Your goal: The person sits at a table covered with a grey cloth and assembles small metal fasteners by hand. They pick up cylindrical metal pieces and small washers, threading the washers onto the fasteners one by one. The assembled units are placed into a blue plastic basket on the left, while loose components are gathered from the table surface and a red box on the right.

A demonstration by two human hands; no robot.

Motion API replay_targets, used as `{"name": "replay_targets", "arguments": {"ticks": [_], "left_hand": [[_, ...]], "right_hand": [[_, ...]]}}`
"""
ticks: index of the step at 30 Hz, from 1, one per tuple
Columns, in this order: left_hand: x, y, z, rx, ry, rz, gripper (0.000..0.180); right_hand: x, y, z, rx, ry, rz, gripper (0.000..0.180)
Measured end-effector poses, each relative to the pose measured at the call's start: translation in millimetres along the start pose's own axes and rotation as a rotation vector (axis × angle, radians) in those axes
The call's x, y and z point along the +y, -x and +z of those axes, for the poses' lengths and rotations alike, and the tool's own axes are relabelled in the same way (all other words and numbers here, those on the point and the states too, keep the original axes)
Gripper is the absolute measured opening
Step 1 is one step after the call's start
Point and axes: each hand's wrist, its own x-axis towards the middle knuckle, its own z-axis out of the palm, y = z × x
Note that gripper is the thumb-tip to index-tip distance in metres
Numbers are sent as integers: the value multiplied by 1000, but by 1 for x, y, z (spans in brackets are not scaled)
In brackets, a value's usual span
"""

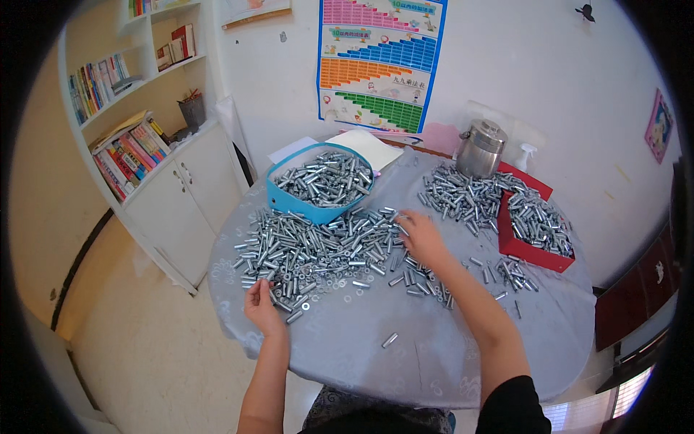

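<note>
A wide heap of silvery metal bolts and tubular sleeves [303, 242] covers the left and middle of the table. At its near left edge my left hand [262, 309] has its fingers pinched together. A metal piece lies right at those fingertips, but whether it is held I cannot make out. My right hand [421, 235] reaches to the heap's right side, fingers curled down among the pieces; what they grip is partly hidden. Flat washers [340, 281] are scattered along the heap's near edge. One loose sleeve [390, 339] lies apart, toward me.
Behind the heap stands a blue basket [289, 205] full of the same metal parts. To the right, a red box [536, 256] holds more, beside another pile [463, 195] and a steel pot [481, 148]. A white spray bottle [525, 155] stands behind. Shelves with books [130, 155] rise at left.
</note>
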Motion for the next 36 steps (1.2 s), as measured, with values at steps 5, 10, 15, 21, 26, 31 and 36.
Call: {"name": "replay_targets", "arguments": {"ticks": [5, 10, 15, 21, 26, 31, 36], "left_hand": [[1, -1, -6, 25, 7, -8, 9], [4, 2, 0, 1, -14, -9, 12], [4, -3, -5, 3, -41, -19, 11], [4, -3, -4, 3, -26, -31, 10], [2, -3, -4, -9, -38, -12, 11], [-1, -2, 0, -20, -35, 1, 7], [-3, -2, -5, 15, -5, -4, 8]], "right_hand": [[-102, 86, -25, -505, -292, -430, 50], [-96, 104, -5, -550, -21, -489, 50], [-68, 63, 5, -457, 123, -367, 50], [4, 27, 39, -284, 311, -180, 50], [38, 2, 41, -256, 444, 68, 46], [43, -5, 45, -33, 482, 116, 47], [-66, -27, 41, -170, -143, -326, 42]]}}
